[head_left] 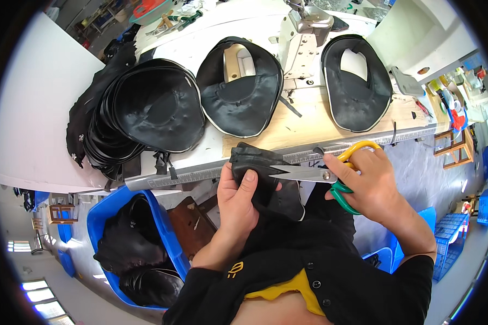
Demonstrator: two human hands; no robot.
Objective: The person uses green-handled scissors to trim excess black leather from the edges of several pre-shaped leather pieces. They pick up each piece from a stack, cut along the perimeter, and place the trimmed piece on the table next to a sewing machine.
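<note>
My left hand point(239, 197) grips a folded black leather piece point(250, 162) in front of the table edge, thumb on top. Part of that piece hangs below the hand, with a light edging showing. Scissors point(301, 173) with one yellow and one green handle sit in my right hand point(370, 181), its fingers through the loops. Their blades point left and reach the leather piece; whether they are cutting into it I cannot tell. A small black scrap point(318, 151) lies at the table edge by the scissors.
Two black leather pieces with openings, one left point(241, 108) and one right point(358, 103), flank a sewing machine point(301, 51). A stack of similar pieces point(157, 108) lies at the left. A metal ruler point(200, 175) runs along the table edge. Below stands a blue bin point(95, 216) holding black pieces.
</note>
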